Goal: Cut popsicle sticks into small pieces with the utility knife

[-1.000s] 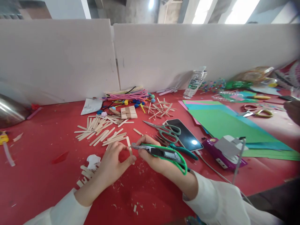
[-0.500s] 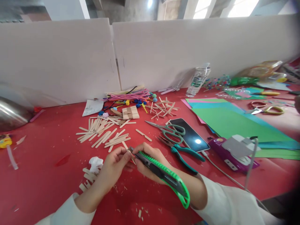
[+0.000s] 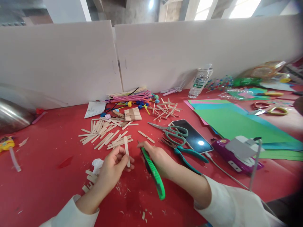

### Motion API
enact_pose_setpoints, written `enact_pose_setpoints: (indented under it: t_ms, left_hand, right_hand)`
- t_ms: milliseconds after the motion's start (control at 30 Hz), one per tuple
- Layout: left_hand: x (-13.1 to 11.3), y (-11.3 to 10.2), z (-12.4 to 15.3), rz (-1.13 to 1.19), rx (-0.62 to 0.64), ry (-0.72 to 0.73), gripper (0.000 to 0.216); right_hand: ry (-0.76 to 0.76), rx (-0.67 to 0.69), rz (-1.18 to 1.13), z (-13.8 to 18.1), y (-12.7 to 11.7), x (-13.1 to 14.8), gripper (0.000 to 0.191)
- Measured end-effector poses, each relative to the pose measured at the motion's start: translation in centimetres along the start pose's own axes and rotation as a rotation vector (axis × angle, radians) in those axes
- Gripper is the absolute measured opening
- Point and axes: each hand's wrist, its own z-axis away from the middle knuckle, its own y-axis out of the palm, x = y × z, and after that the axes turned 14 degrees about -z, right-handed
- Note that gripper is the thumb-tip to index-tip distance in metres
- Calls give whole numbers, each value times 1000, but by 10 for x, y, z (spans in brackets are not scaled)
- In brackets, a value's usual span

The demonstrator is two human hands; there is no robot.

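Note:
Between thumb and fingers, my left hand pinches a wooden craft stick, held nearly upright. My right hand is closed round a green utility knife, whose handle end slants toward me. The knife and the held stick are apart. Beyond my hands lies a pile of craft sticks. A single notched stick rests just past the right hand. Beside my left wrist are more stick pieces and a crumpled white tissue. Wood shavings dot the red table under my hands.
Scissors, teal-handled pliers and a phone lie to the right. Past them are a purple charging device, coloured paper and a bottle. Pipe cleaners lie by the white partition.
The knife has come away from the stick and swung to a steeper angle in my right hand. My left hand has turned the stick more upright.

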Motion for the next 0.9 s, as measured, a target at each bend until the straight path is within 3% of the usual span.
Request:
enact_pose_setpoints:
  t_ms: [267,400,467,600,700,767,900]
  left_hand:
    - [2,-3,1,-17,-35,24,18]
    - [4,-5,0,-23,-48,48,19]
    - [6,-5,0,-37,-54,57,19]
    - [9,-6,-1,-75,-81,85,17]
    - [9,-5,-1,-86,-110,103,18]
    - [7,-4,-1,-71,-130,69,21]
    - [3,-2,1,-68,-123,47,22]
  right_hand:
    - [-113,0,-480,-5,-5,-3,54]
    - [0,-45,-1036,-7,-6,0,33]
    - [70,-76,-1187,-6,-5,4,30]
    - [88,-52,-1016,2,5,14,67]
    - [-7,-29,-635,9,11,22,57]
    - [-92,-85,-453,11,13,26,53]
    - [-117,-96,-340,13,12,28,55]
